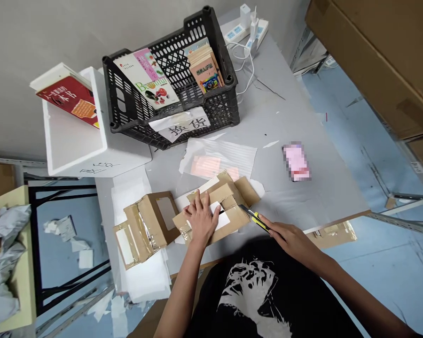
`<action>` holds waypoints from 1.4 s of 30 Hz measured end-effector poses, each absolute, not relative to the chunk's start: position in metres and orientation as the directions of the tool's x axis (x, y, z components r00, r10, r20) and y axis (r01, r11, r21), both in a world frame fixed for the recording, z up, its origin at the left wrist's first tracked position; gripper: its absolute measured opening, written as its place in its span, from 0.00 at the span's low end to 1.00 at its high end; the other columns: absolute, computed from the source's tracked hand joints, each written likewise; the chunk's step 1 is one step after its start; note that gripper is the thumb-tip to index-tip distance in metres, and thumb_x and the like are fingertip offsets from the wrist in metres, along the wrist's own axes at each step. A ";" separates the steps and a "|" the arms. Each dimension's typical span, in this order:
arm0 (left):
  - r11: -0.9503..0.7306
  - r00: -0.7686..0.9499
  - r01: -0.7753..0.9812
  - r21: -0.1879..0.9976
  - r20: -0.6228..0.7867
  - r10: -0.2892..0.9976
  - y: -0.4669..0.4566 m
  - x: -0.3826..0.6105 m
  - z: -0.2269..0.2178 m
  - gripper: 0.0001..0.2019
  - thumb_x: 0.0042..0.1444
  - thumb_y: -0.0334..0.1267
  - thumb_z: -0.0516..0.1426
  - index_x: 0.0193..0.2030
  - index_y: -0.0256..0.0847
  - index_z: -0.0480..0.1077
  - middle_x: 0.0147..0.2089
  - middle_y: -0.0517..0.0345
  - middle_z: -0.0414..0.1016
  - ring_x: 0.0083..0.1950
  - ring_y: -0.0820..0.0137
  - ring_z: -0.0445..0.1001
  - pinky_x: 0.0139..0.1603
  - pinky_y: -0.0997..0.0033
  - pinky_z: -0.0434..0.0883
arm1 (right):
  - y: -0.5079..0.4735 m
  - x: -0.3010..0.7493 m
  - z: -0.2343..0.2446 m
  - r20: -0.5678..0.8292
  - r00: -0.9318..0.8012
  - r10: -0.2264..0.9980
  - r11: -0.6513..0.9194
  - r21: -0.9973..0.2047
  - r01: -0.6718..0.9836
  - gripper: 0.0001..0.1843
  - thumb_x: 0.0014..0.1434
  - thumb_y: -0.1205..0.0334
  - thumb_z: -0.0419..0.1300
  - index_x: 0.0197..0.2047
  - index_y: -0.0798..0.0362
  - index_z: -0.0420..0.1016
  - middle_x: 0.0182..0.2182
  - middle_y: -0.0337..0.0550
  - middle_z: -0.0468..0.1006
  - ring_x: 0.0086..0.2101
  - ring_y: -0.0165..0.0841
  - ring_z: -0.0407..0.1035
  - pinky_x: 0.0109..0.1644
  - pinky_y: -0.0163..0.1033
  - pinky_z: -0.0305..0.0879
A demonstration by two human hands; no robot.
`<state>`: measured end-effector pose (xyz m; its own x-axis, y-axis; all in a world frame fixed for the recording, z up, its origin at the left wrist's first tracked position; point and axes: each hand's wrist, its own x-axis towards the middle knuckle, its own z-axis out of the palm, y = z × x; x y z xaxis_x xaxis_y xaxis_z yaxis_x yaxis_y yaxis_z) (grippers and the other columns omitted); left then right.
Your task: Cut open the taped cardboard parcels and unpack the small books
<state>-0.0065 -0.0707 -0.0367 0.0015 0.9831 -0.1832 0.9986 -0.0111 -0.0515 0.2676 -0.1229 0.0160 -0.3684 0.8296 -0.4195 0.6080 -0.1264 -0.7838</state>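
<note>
My left hand (pixel 201 217) lies with fingers spread on a brown cardboard package (pixel 234 219), over a white label on its top. In my right hand (pixel 285 237) is a yellow and black box cutter (pixel 260 221). Its blade end is at the package's right side; whether it cuts into the cardboard I cannot tell. Behind the package lies clear plastic wrap (pixel 245 157) with something orange-pink under it. To the left, a taped cardboard box (pixel 151 225) rests partly on white sheets (pixel 144 277).
A black plastic crate (pixel 211 110) with books and a paper sign stands at the back. Beside it is a white foam box (pixel 123 150) with a red book (pixel 74 103) on its rim. A phone (pixel 296 162) lies right; power strips (pixel 236 33) sit at the far corner.
</note>
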 end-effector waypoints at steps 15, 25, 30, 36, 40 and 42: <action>-0.026 0.014 0.998 -0.063 -0.180 0.984 -0.072 -0.004 -0.037 0.31 0.61 0.53 0.45 0.67 0.40 0.54 0.70 0.40 0.47 0.61 0.48 0.57 0.57 0.39 0.52 | -0.163 0.269 0.008 -0.364 -0.300 0.882 -0.090 -0.753 0.652 0.25 0.65 0.61 0.44 0.65 0.43 0.59 0.33 0.42 0.79 0.31 0.34 0.73 0.38 0.39 0.70; -0.028 0.024 0.999 -0.022 -0.162 0.987 -0.067 -0.005 -0.028 0.30 0.61 0.52 0.44 0.66 0.41 0.55 0.69 0.42 0.52 0.58 0.49 0.61 0.56 0.43 0.55 | -0.143 0.292 -0.030 -0.381 0.065 0.922 -0.264 -0.499 0.825 0.29 0.66 0.59 0.42 0.69 0.47 0.46 0.34 0.44 0.77 0.29 0.34 0.72 0.35 0.39 0.68; -0.083 0.074 0.996 -0.026 -0.236 0.969 -0.065 -0.010 -0.018 0.32 0.60 0.56 0.45 0.68 0.44 0.52 0.67 0.42 0.56 0.57 0.51 0.63 0.54 0.47 0.59 | -0.081 0.244 -0.092 -0.390 0.071 0.918 -0.140 -0.152 0.978 0.33 0.61 0.73 0.44 0.68 0.47 0.52 0.43 0.57 0.72 0.39 0.42 0.71 0.44 0.48 0.64; -0.163 0.160 0.987 0.008 -0.264 0.951 -0.077 -0.042 -0.004 0.34 0.59 0.55 0.48 0.69 0.45 0.48 0.68 0.44 0.54 0.61 0.52 0.61 0.57 0.52 0.61 | -0.073 0.223 -0.108 -0.448 0.117 0.886 -0.266 -0.286 0.921 0.25 0.64 0.63 0.47 0.64 0.52 0.60 0.54 0.62 0.66 0.54 0.49 0.61 0.54 0.53 0.58; -0.189 0.196 0.981 0.052 -0.299 0.934 -0.091 -0.064 0.001 0.35 0.57 0.54 0.52 0.69 0.47 0.48 0.65 0.46 0.59 0.60 0.56 0.63 0.56 0.58 0.64 | -0.096 0.209 -0.092 -0.471 0.070 0.880 -0.380 -0.605 0.700 0.29 0.66 0.51 0.39 0.65 0.55 0.58 0.56 0.56 0.67 0.57 0.43 0.60 0.58 0.49 0.57; -0.201 0.208 0.978 0.055 -0.299 0.931 -0.095 -0.066 0.000 0.34 0.57 0.54 0.52 0.68 0.49 0.49 0.64 0.47 0.61 0.58 0.56 0.65 0.55 0.59 0.65 | -0.107 0.193 -0.084 -0.454 0.003 0.891 -0.362 -0.706 0.609 0.32 0.63 0.46 0.44 0.64 0.55 0.57 0.57 0.53 0.68 0.57 0.42 0.61 0.58 0.49 0.58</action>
